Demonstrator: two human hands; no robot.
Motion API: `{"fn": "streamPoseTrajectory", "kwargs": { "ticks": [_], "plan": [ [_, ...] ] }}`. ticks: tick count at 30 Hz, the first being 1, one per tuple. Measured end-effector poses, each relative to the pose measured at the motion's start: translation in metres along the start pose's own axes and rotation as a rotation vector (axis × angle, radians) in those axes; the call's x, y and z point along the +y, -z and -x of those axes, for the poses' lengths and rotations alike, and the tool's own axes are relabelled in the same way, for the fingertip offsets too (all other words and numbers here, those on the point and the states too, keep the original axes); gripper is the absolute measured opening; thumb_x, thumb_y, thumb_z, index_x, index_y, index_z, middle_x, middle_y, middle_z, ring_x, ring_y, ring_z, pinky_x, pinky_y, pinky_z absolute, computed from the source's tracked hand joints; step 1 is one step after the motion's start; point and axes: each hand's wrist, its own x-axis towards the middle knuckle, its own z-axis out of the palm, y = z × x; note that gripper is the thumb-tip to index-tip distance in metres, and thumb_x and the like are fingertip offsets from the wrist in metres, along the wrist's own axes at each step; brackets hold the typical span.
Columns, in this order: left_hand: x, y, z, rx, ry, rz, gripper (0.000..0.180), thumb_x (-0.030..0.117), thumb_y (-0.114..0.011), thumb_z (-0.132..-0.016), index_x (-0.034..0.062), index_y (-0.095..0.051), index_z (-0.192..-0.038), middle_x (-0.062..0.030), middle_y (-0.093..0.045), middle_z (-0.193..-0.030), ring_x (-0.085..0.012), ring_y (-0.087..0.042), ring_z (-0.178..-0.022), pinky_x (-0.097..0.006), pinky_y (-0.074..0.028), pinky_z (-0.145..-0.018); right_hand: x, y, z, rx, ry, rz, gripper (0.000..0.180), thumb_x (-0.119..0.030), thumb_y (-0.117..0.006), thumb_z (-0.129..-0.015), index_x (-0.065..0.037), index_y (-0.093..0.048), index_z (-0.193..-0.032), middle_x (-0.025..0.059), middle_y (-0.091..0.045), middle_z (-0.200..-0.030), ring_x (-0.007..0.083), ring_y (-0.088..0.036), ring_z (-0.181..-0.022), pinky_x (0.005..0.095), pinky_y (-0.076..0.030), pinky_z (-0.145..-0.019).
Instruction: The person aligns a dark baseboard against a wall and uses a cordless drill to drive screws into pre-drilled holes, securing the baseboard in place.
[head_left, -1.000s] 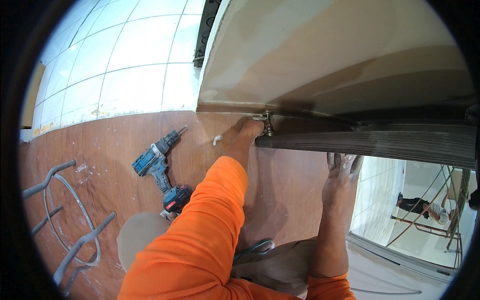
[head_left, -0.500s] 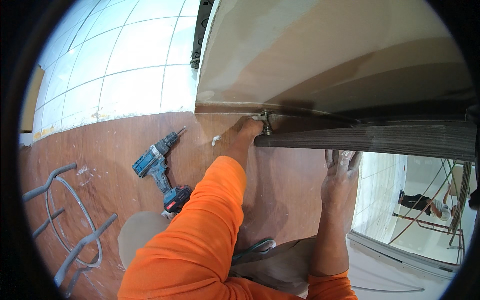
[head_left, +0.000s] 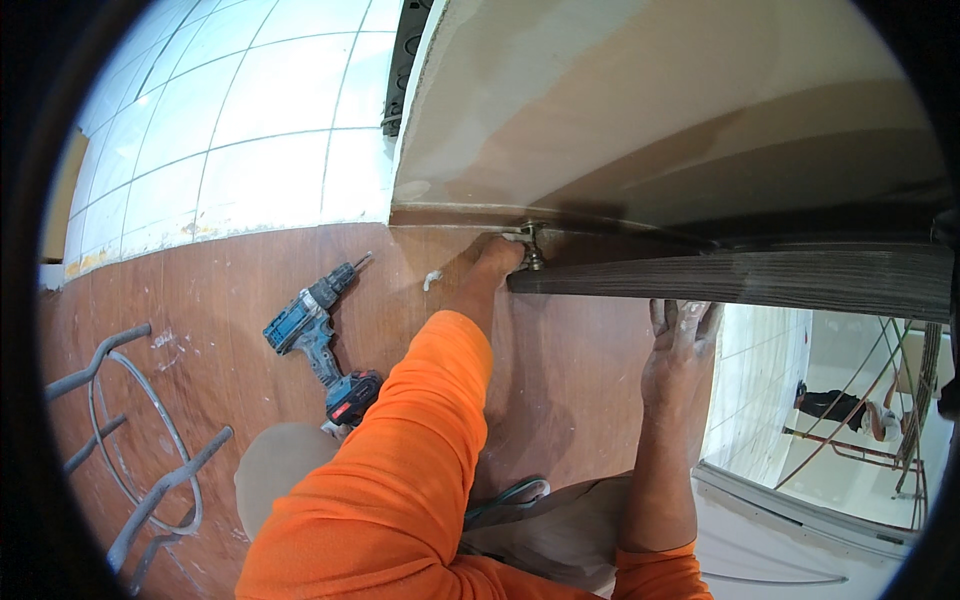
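Note:
A dark wood-grain panel point(head_left: 740, 276), which looks like a door, runs from the middle to the right edge. At its left end sits a brass-coloured metal fitting point(head_left: 533, 248) that looks like a lever handle. My left hand point(head_left: 494, 256) is closed on the fitting's lever; some fingers are hidden. Under the panel's near side, my right hand point(head_left: 680, 345) is open with fingers stretched up against it, the fingertips partly hidden by its edge. A blue-and-black cordless drill point(head_left: 318, 335) with a bit fitted lies left of my left arm.
A pale wall point(head_left: 600, 110) rises behind the panel. Grey bent metal legs point(head_left: 170, 490) and a looped cable point(head_left: 150, 375) lie at the left. A white scrap point(head_left: 432, 280) is on the brown floor point(head_left: 400, 270). Far right, a person point(head_left: 850, 405) is near scaffolding point(head_left: 850, 455).
Almost nothing differs. My left hand and the fitting sit very slightly further left; the person in the background has shifted a little.

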Motion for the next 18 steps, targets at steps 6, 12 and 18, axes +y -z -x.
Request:
{"fn": "streamPoseTrajectory", "kwargs": {
  "ticks": [6,12,18],
  "plan": [
    [-0.002,-0.003,-0.009,-0.029,0.033,0.082,0.041,0.019,-0.063,-0.085,-0.0105,-0.069,-0.114,-0.0251,-0.072,-0.114,-0.0339,-0.069,-0.107,-0.041,-0.052,-0.09,0.0,-0.001,-0.001,-0.014,0.008,-0.022,0.102,-0.055,-0.07,-0.091,-0.006,-0.015,-0.161,0.0287,-0.023,-0.162,0.0438,-0.033,-0.148,0.0565,-0.038,-0.118],
    [-0.009,-0.006,-0.012,-0.001,0.005,0.046,0.039,0.018,-0.063,-0.087,-0.011,-0.068,-0.111,-0.0218,-0.072,-0.108,-0.0286,-0.068,-0.099,-0.04,-0.052,-0.085,0.004,0.0,-0.001,0.018,-0.002,0.004,0.103,-0.054,-0.072,-0.09,-0.006,-0.015,-0.161,0.028,-0.022,-0.162,0.0435,-0.032,-0.149,0.0574,-0.038,-0.117],
    [-0.018,-0.013,-0.022,-0.028,0.026,0.146,0.039,0.018,-0.063,-0.086,-0.0116,-0.068,-0.11,-0.0212,-0.072,-0.105,-0.0273,-0.066,-0.094,-0.04,-0.052,-0.083,0.004,0.001,-0.001,-0.024,0.01,0.041,0.088,-0.045,-0.058,-0.102,-0.005,-0.007,-0.163,0.024,-0.026,-0.163,0.0441,-0.035,-0.147,0.0526,-0.031,-0.122]
  ]
}}
